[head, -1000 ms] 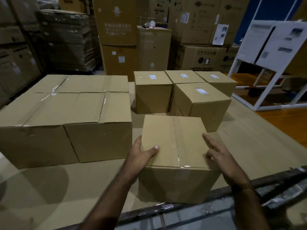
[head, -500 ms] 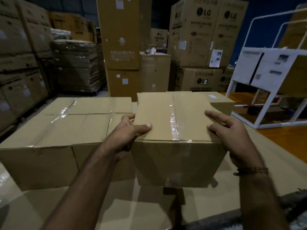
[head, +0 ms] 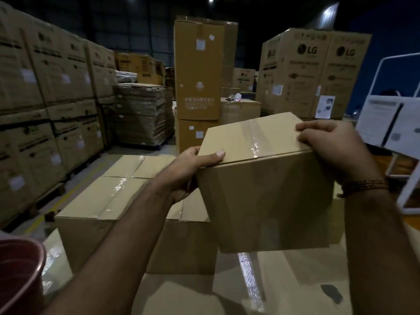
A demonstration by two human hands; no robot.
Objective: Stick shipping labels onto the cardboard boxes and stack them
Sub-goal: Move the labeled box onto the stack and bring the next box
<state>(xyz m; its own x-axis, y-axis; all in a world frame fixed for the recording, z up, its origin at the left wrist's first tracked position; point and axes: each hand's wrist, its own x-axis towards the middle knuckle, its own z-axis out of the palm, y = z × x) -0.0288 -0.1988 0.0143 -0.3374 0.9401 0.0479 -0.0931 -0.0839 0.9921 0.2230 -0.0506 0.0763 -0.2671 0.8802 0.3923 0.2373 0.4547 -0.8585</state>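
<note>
Setting: warehouse floor, tall printed cartons [head: 313, 71] stacked all round in dim light.
Held box: small cardboard box [head: 261, 192] lifted clear in the air, tilted, tape seam along its top; no label visible on the faces shown.
Left hand [head: 193, 171]: grasping the box's left side, thumb laid over the top edge.
Right hand [head: 334, 146]: gripping the right top edge, fingers curled over it.
Beneath: large taped boxes [head: 118, 198] lie below and to the left, tops bare of labels.
Progress: judged mid-carry; labelling of this box unconfirmed, stacking of it not yet done.
</note>
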